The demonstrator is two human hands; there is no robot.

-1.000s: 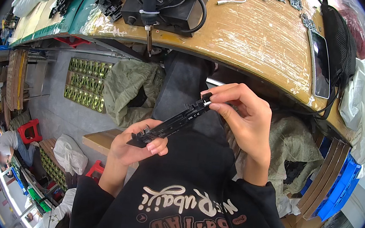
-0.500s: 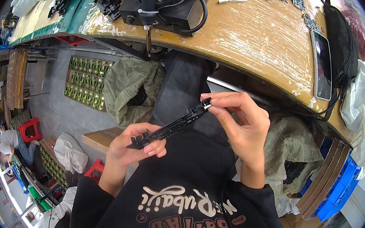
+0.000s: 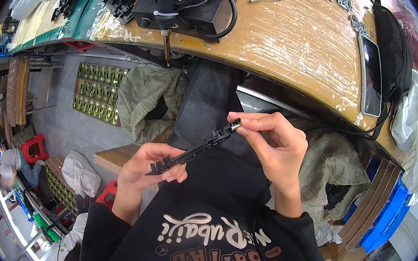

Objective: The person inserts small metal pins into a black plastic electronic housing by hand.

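Observation:
Above my lap I hold a long, narrow black plastic part (image 3: 197,150) at a slant, its far end up to the right. My left hand (image 3: 148,166) is closed round its lower end, thumb and fingers on either side. At the upper end the thumb and forefinger of my right hand (image 3: 278,144) pinch the tip, where a small shiny metal piece (image 3: 235,124) shows. The fingers hide part of that piece, so I cannot tell its full shape.
A soldering iron (image 3: 165,21) with a blue handle hangs tip down at the bench's (image 3: 298,53) front edge, before a black box (image 3: 180,18) with coiled cable. A phone (image 3: 369,76) lies right, near small metal parts (image 3: 358,26). Woven sacks (image 3: 146,101) and a cardboard box (image 3: 114,157) stand below.
The black part has rolled slightly in my hands, and its upper end has dipped a little. Both hands keep their hold. The view has shifted slightly.

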